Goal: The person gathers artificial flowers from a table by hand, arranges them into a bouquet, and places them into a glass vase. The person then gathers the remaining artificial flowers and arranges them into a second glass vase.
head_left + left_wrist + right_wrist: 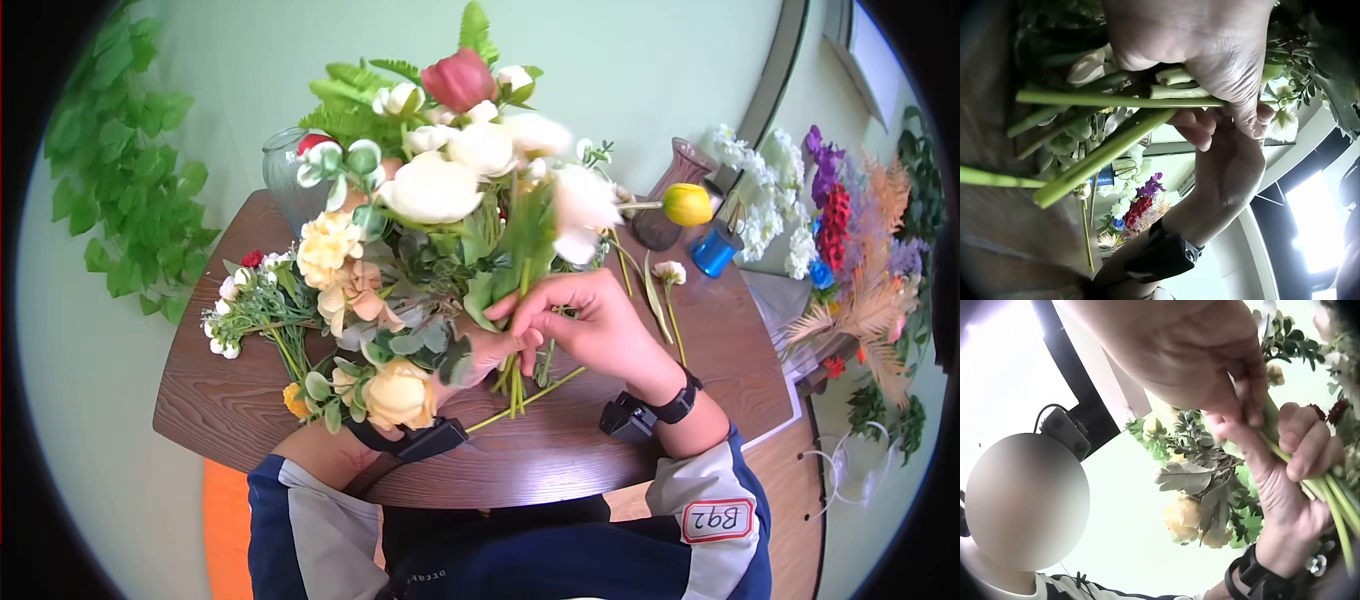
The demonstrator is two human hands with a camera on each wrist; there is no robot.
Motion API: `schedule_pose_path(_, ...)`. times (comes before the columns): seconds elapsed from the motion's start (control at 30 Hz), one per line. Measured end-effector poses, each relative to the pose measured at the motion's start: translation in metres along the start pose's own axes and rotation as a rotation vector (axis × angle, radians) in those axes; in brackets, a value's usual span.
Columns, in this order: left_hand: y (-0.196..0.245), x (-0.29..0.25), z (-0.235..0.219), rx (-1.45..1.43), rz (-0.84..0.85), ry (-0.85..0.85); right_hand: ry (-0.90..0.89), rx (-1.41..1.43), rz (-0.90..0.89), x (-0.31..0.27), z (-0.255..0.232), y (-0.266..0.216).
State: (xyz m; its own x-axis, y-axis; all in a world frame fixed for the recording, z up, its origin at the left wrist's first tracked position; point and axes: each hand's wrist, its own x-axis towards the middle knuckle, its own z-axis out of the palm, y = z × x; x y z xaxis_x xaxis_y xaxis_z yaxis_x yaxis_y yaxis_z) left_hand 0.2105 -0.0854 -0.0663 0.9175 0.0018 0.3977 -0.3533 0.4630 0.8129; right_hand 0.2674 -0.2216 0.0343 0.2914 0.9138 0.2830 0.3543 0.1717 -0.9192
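In the head view my left hand [482,352] grips a bundle of green stems [516,385] low down, below a bouquet of white blooms [432,188], a dark pink tulip [458,80], cream roses [400,394] and ferns. My right hand [590,325] pinches a stem just above the left hand, thumb and fingertips together. The right wrist view has the left hand's fingers [1310,440] curled round the stems, with the right hand [1210,369] touching beside them. Cut stem ends [1104,156] stick out below the left hand [1191,37] in the left wrist view.
Small white flowers [228,300] lie on the brown table [560,460] at left. A glass vase [290,180] stands behind. At right are a yellow tulip [687,204], a dark vase [657,230], a blue cup [713,252], a loose white flower [670,272] and more colourful flowers [832,225].
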Motion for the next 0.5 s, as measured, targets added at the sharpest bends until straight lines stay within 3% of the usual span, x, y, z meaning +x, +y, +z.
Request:
schedule_pose_path(0.17,0.008,0.001,0.014,-0.101,-0.091,0.075,-0.009,0.074,0.081,0.002,-0.002,0.002)
schedule_pose_path(0.23,0.008,0.003,0.011,-0.085,-0.123,0.082,0.161,0.142,0.003,0.002,0.005,0.007)
schedule_pose_path(0.3,0.01,0.004,0.012,-0.062,-0.121,0.09,0.228,0.088,0.045,0.0,0.013,0.003)
schedule_pose_path(0.4,0.008,0.004,0.006,-0.049,-0.116,0.05,0.54,-0.498,-0.509,0.004,0.017,0.012)
schedule_pose_path(0.43,0.008,0.004,0.002,-0.051,-0.117,0.054,0.536,-0.497,-0.506,0.006,0.015,0.011)
schedule_pose_path(0.5,0.009,0.006,-0.005,0.114,-0.154,-0.009,0.603,-0.672,-0.702,0.007,0.009,0.009)
